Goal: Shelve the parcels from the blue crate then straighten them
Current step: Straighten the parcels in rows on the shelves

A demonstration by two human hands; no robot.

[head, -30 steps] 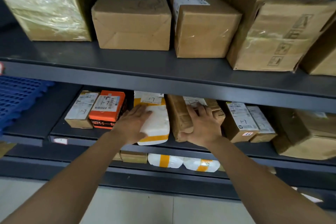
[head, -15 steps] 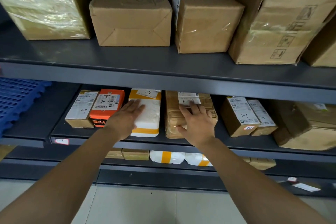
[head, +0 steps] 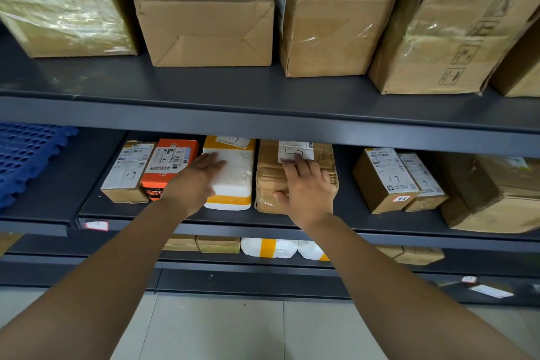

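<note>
On the middle shelf (head: 350, 216) lie a white foam parcel with yellow tape (head: 236, 178) and a brown taped parcel (head: 268, 172), side by side. My left hand (head: 195, 181) rests flat on the left edge of the white parcel, fingers spread. My right hand (head: 306, 187) lies flat on top of the brown parcel, thumb at its front edge, fingertips on its label. To the left stand an orange box (head: 168, 164) and a small labelled carton (head: 127, 172). The blue crate (head: 23, 155) pokes in at the far left.
Two small labelled cartons (head: 385, 178) and a big brown box (head: 496, 193) sit on the right of the same shelf. Large cardboard boxes (head: 204, 23) fill the upper shelf. More parcels (head: 268, 248) lie on the lower shelf. Tiled floor is below.
Both parcels have slid back into the shelf and now lie straight side by side. The brown parcel went from tilted to flat, and both hands flattened on top.
</note>
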